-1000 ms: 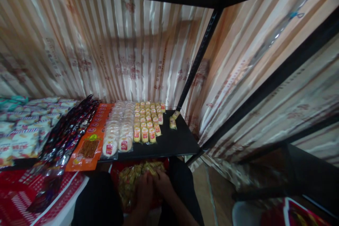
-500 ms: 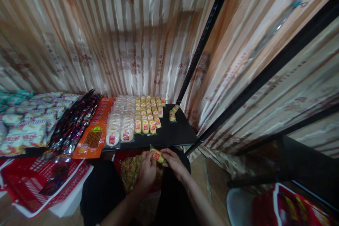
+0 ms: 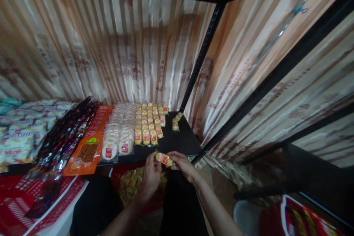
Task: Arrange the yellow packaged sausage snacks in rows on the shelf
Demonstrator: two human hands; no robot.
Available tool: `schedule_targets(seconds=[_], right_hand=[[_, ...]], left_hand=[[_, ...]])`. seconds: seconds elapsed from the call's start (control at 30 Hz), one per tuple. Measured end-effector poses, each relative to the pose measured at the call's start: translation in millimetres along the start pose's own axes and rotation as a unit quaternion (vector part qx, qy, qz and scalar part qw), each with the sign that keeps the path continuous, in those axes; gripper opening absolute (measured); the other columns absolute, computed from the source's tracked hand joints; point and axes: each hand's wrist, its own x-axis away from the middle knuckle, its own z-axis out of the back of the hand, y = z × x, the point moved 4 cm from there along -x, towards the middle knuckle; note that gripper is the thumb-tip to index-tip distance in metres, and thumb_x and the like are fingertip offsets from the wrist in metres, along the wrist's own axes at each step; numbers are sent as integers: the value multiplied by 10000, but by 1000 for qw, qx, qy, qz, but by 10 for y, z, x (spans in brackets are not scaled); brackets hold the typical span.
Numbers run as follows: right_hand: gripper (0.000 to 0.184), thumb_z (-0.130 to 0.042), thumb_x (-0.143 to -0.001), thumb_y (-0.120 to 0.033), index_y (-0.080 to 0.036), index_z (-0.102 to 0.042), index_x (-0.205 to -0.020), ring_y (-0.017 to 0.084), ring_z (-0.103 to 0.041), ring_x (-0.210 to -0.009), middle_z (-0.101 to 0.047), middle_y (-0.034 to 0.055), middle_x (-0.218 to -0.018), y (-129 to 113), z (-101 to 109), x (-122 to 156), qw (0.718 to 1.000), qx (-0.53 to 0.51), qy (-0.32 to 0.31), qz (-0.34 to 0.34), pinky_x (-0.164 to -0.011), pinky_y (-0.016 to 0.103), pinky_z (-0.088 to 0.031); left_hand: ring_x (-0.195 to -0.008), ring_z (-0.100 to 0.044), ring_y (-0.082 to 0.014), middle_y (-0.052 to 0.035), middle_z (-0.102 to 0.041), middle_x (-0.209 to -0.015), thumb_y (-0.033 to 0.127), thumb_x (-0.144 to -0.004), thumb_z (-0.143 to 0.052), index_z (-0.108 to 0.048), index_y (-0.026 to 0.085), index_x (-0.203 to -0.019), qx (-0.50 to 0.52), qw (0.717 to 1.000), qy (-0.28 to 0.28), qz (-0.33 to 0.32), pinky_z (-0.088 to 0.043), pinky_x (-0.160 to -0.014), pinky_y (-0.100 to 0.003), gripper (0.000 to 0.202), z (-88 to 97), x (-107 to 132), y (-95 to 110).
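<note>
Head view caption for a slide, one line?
Left hand and right hand hold a small yellow packet before a black shelf bearing rows of packaged snacks.

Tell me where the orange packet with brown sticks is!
The orange packet is in the head view, left of the middle, on the black shelf, between the shiny dark packets and the clear packets of round white snacks.

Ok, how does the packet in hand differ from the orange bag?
The packet is yellowish and stubby; the bag is orange and long. The packet looks much smaller than the bag. The right hand holds the packet, while the bag lies on the shelf. Both carry printing.
</note>
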Motion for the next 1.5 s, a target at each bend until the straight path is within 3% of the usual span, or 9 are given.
schedule_targets(seconds=[0.07, 0.23, 0.4, 0.53, 0.7, 0.83, 1.0, 1.27, 1.5], right_hand=[[281, -671, -599, -358, -184, -619, -813, 112, -625, -606, -672, -15, -682, -5, 2, -22, 999, -36, -8, -6, -569, 215, -444], [397, -717, -593, -444, -198, -619, -888, 128, -650, -675, -700, 3, -753, -27, 6, -100, 995, -93, -18, 20, -599, 222, -457], [439, -717, -634, -493, -209, -656, -962, 138, -635, -820, -704, 26, -921, -28, 131, -192, 996, -67, -23, 53, -717, 246, -455], [509, -729, -610, -532, -217, -657, -1004, 169, -617, -867, -698, 34, -946, -42, 252, -270, 997, -24, -17, 67, -741, 277, -444], [544, -725, -598, -555, -201, -647, -1004, 165, -608, -821, -699, 38, -901, -153, 337, -417, 994, -8, 11, 104, -714, 262, -427], [523, -736, -582, -541, -182, -647, -952, 167, -607, -806, -697, 46, -885, -218, 377, -588, 993, -20, 29, 114, -705, 266, -431], [483, -762, -544, -489, -180, -634, -892, 194, -629, -856, -699, 52, -845, -370, 421, -815, 984, -74, 64, 149, -819, 308, -447], [411, -713, -556, -474, -188, -603, -829, 201, -643, -841, -696, 55, -841, -677, 421, -1260, 977, -109, 65, 171, -811, 319, -467], [395, -684, -561, -451, -197, -582, -845, 225, -622, -933, -684, 63, -897, -643, 583, -1398, 974, -94, 112, 172, -810, 314, -470]], left_hand=[[-835, -636, -158, -159, -577, -1171, 195, -796, -428, -474, 95, -1231, 31, 999, -5, 16, -503, -854, -330, 449, -58, -64, 18], [-771, -622, -124, -143, -554, -1141, 222, -802, -431, -500, 106, -1179, 77, 997, 13, 5, -522, -763, -278, 401, -163, -276, 127], [-727, -591, -109, -121, -556, -1117, 193, -761, -459, -567, 130, -1079, 61, 997, 37, -21, -523, -748, -279, 342, -224, -475, 262], [-729, -583, -114, -98, -587, -1065, 172, -747, -480, -536, 137, -1146, 62, 998, 18, -1, -518, -756, -283, 404, -335, -594, 338], [-785, -592, -124, -74, -606, -977, 134, -765, -464, -460, 142, -1251, 78, 997, -7, 4, -517, -763, -273, 486, -506, -756, 438], [-846, -609, -134, -111, -615, -1044, 124, -777, -448, -441, 114, -1267, 75, 997, 0, -8, -515, -818, -293, 490, -621, -902, 497], [-1029, -598, -172, -163, -599, -1167, 98, -777, -422, -474, 96, -1234, 70, 997, -11, -24, -473, -928, -327, 460, -722, -1073, 611], [-1164, -527, -209, -115, -605, -1211, 164, -797, -456, -554, 143, -1165, -35, 999, -21, -29, -354, -1051, -358, 382, -769, -1370, 886], [-1192, -512, -199, -129, -572, -1270, 208, -836, -428, -511, 132, -1230, -41, 998, -53, -1, -368, -1030, -321, 410, -977, -1492, 858]])
